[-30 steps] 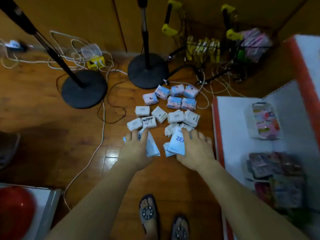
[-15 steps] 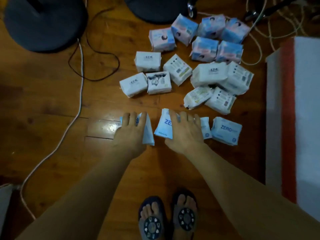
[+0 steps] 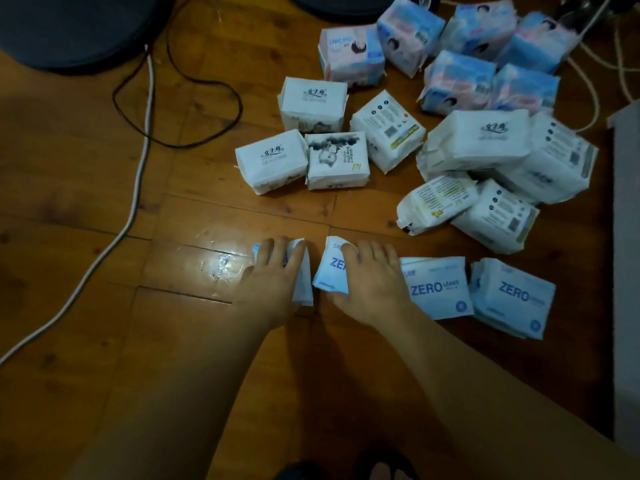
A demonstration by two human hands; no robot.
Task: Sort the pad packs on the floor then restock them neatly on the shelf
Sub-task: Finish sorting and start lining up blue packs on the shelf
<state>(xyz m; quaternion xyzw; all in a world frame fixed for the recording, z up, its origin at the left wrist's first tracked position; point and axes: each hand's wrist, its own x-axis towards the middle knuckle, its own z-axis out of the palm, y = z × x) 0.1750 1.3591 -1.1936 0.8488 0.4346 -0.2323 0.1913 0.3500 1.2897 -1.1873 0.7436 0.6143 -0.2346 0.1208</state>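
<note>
Pad packs lie on the wooden floor in three groups. Pink-and-blue packs (image 3: 460,53) sit farthest away, white packs (image 3: 325,133) fill the middle, and pale blue ZERO packs (image 3: 438,289) form the near row. My left hand (image 3: 273,282) rests flat on the leftmost ZERO pack (image 3: 303,271), covering most of it. My right hand (image 3: 370,282) presses with straight fingers on the neighbouring ZERO pack (image 3: 330,271). Two more ZERO packs lie to the right, the last one (image 3: 512,296) stacked on another.
Two dark round stand bases (image 3: 69,29) sit at the far edge. A white cable (image 3: 138,168) and a black cable (image 3: 207,98) run across the floor on the left. The grey shelf edge (image 3: 627,237) stands at the right. My sandalled feet (image 3: 381,465) are below.
Both hands have drawn their ZERO packs toward me, away from the white packs and into the near row. The view has tilted down and come closer.
</note>
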